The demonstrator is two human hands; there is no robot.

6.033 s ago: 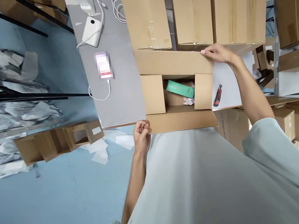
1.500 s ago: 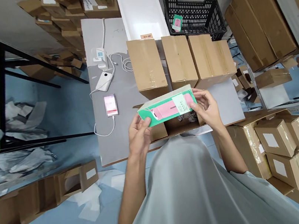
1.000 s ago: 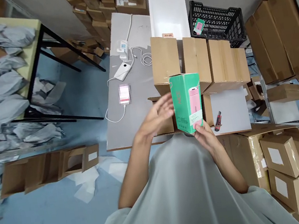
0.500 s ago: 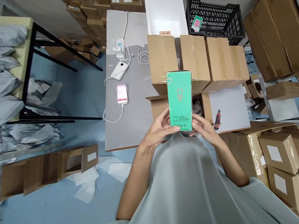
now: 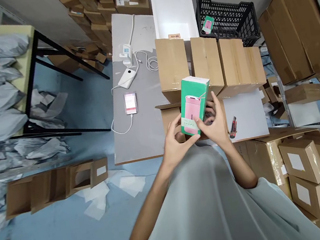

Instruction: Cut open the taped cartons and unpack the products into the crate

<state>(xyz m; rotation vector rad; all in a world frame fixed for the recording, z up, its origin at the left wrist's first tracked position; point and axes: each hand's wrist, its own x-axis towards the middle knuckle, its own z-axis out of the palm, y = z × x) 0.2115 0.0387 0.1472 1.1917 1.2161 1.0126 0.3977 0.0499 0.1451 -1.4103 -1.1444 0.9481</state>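
- Green box [image 5: 193, 105]: held up between your two hands, in front of the open carton [image 5: 169, 117] and near the front edge of the desk [image 5: 150, 137]; it tilted, top toward the right, with its pink-pictured face toward you.
- Left hand [image 5: 174, 144]: your fingers were curved, half closed, about the lower left corner, thumb along the bottom edge; they had hold of the box.
- Right hand [image 5: 217, 127]: your thumb lay over the lower right of the printed face; the other fingers stood spread just beside the right side; whether they pressed on it could not be told.
- Done, as judged: the open carton's flaps were parted; the green box was out of it, apparently with its top closed.
- Outstanding, as judged: the green box was not set down; the open carton stood unclosed, its inside mostly hidden behind box and hands.
- Around: the cutter [image 5: 233, 127] lay on the desk to the right, unheld; the phone [image 5: 130, 102] lay to the left, cable attached; taped cartons [image 5: 172, 62] stood behind; a green package [image 5: 208, 24] sat in the black crate [image 5: 249, 22] beyond them.
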